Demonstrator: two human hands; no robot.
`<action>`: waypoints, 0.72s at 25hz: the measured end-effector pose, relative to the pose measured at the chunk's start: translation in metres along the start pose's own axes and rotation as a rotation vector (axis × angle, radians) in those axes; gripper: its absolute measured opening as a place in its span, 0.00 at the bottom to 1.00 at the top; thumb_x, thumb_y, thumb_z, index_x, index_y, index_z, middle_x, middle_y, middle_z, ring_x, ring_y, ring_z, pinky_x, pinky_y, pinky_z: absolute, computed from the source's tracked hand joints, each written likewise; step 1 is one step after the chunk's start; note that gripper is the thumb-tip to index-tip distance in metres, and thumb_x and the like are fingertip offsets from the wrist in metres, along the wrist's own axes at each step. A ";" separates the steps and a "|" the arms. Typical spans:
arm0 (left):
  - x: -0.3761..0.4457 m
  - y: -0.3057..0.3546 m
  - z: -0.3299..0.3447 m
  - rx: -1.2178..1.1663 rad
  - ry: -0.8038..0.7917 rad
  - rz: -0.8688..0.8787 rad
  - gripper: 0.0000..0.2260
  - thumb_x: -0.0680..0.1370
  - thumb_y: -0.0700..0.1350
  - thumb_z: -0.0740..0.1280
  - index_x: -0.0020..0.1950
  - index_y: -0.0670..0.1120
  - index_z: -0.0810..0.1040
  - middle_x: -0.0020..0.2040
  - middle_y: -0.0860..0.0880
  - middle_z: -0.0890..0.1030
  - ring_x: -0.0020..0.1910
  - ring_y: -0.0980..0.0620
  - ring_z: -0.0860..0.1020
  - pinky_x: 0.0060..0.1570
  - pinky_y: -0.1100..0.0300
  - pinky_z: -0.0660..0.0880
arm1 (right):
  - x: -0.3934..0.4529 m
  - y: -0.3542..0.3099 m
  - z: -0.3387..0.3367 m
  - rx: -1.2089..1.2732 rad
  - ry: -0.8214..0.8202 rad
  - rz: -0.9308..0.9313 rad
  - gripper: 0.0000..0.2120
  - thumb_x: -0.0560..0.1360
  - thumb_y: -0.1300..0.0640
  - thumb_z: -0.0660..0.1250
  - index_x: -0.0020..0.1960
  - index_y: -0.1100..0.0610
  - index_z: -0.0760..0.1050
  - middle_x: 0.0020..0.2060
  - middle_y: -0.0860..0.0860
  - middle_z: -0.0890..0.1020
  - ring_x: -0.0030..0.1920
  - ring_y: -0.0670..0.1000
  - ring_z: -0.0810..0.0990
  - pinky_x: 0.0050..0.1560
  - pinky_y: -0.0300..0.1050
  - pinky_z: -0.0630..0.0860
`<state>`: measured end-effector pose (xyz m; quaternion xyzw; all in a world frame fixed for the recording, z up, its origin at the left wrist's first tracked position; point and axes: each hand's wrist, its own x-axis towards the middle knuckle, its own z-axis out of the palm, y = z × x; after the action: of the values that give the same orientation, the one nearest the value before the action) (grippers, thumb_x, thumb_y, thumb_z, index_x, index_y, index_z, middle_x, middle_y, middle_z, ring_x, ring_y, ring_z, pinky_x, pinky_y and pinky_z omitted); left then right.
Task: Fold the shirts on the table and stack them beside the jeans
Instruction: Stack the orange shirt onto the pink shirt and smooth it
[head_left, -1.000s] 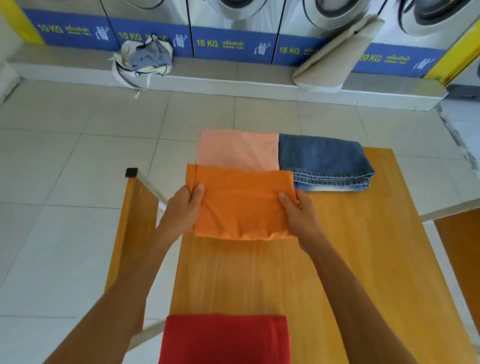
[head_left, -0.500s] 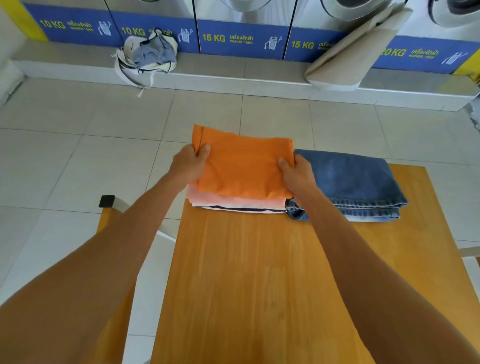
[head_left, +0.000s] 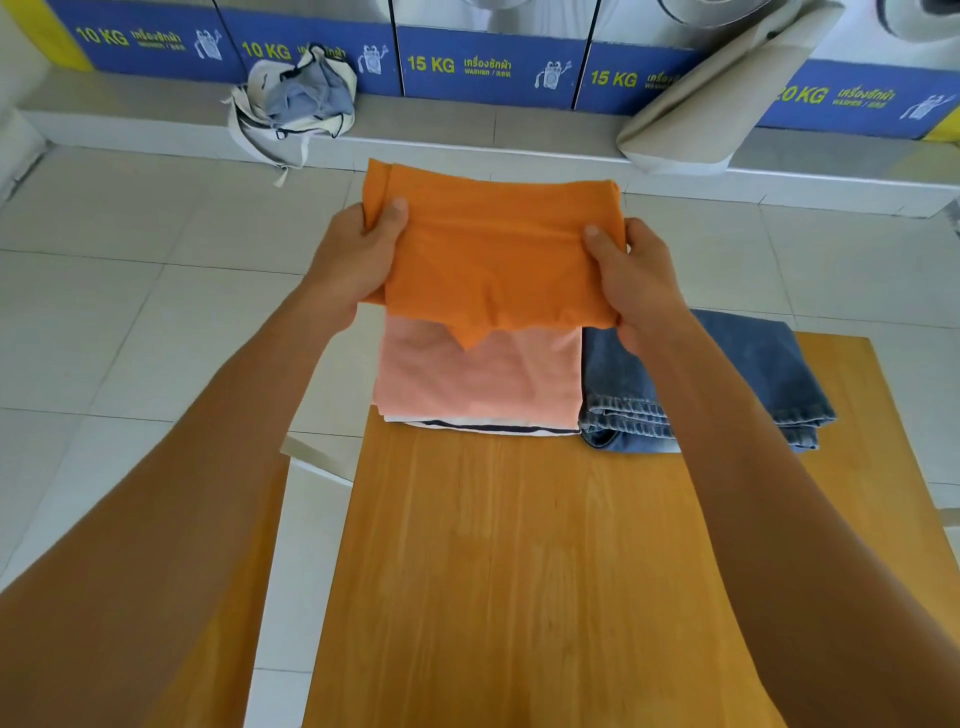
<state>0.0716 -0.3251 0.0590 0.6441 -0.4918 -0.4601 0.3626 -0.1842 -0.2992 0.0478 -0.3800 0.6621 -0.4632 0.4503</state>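
Head cam has both hands up front, so starting there: the left hand (head_left: 358, 254) grips the left edge of a folded bright orange cotton shirt (head_left: 498, 249), thumb on top, and the right hand (head_left: 631, 280) pinches the right edge the same way. Shirt's off the surface, held flat-ish in the air, with a little corner of fabric drooping from its near edge.

Right under it sits the stack: a folded pale peach shirt (head_left: 478, 379) on top, with what looks like a white one with a dark stripe (head_left: 483, 427) peeking out beneath. That pile sits at the far end of the honey-coloured wooden tabletop (head_left: 519, 571), touching the folded blue denim jeans (head_left: 727, 384) on its right.

So progress-wise I'd say pretty far along. At least two shirts are folded and stacked next to the jeans, and the orange one is folded and hovering over the pile, just needs setting down squarely. That droopy corner might want a quick tuck. The near stretch of tabletop shows no more shirts, but the bottom of the view cuts off, so can't tell if there's another one waiting.
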 end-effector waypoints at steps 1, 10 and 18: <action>0.000 0.000 0.000 -0.019 0.002 0.011 0.23 0.78 0.63 0.59 0.66 0.50 0.73 0.57 0.51 0.80 0.51 0.53 0.80 0.41 0.53 0.80 | 0.000 0.000 -0.001 0.006 0.000 0.001 0.07 0.79 0.50 0.65 0.53 0.53 0.74 0.52 0.52 0.82 0.53 0.55 0.81 0.53 0.57 0.81; -0.019 -0.080 0.022 0.351 0.046 -0.171 0.23 0.81 0.61 0.54 0.63 0.43 0.70 0.54 0.46 0.75 0.50 0.47 0.75 0.46 0.53 0.72 | -0.033 0.079 0.005 -0.294 0.022 0.178 0.11 0.80 0.49 0.62 0.55 0.57 0.74 0.44 0.50 0.79 0.43 0.50 0.78 0.37 0.43 0.72; -0.017 -0.095 0.018 0.629 0.198 -0.058 0.20 0.83 0.55 0.52 0.55 0.41 0.75 0.47 0.44 0.78 0.46 0.43 0.79 0.43 0.52 0.74 | -0.038 0.078 0.004 -0.278 -0.007 0.233 0.15 0.80 0.50 0.64 0.62 0.58 0.75 0.52 0.52 0.80 0.50 0.52 0.79 0.48 0.50 0.77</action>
<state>0.0818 -0.2850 -0.0297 0.7799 -0.5537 -0.2308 0.1787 -0.1753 -0.2430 -0.0175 -0.3607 0.7578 -0.3106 0.4463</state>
